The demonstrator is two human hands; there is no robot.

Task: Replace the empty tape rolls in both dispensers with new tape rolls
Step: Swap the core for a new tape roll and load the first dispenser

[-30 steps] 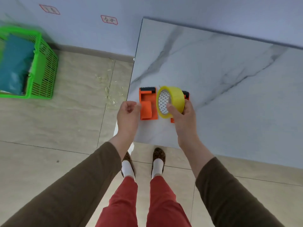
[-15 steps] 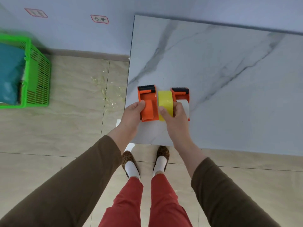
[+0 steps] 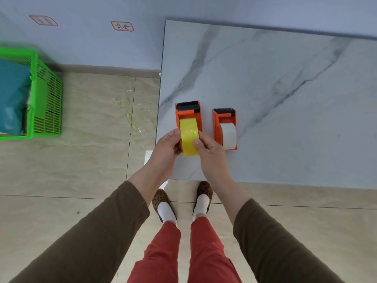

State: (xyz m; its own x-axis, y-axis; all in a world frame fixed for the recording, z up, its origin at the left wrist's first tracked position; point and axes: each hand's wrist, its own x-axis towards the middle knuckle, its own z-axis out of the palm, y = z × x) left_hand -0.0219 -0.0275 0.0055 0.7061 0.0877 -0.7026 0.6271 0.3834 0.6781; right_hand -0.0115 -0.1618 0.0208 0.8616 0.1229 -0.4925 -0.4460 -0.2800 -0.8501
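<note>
**Yellow roll seated in left dispenser, both hands on it**

Nearest the camera, at 6 o'clock: red trousers, white socks and patterned shoes (image 3: 161,201) on a beige tiled floor (image 3: 81,164), with brown sleeves entering from 7 and 5 o'clock.

Left hand (image 3: 166,147): fingers curled against the left side of the left dispenser (image 3: 188,117) and the yellow roll (image 3: 189,137), thumb at the roll's upper left edge; it holds them.

Right hand (image 3: 210,152): thumb pressed on the roll's face, fingers wrapped round its right side; it grips the roll.

Yellow roll: stands on edge inside the left dispenser, at the near left corner of the marble table (image 3: 285,78), between the two hands.

Right dispenser (image 3: 224,127): orange, just beside the left one at its 3 o'clock, not touching it; carries a white roll (image 3: 228,135). Both cutter ends point to 12 o'clock.

On the floor at 10 o'clock of the hands: tape scraps (image 3: 132,119).

Farther, at 9 o'clock: green basket (image 3: 47,103) with a teal bag (image 3: 12,94) inside.

Farthest, at 11 o'clock: wall with two red-bordered labels (image 3: 122,26).
</note>
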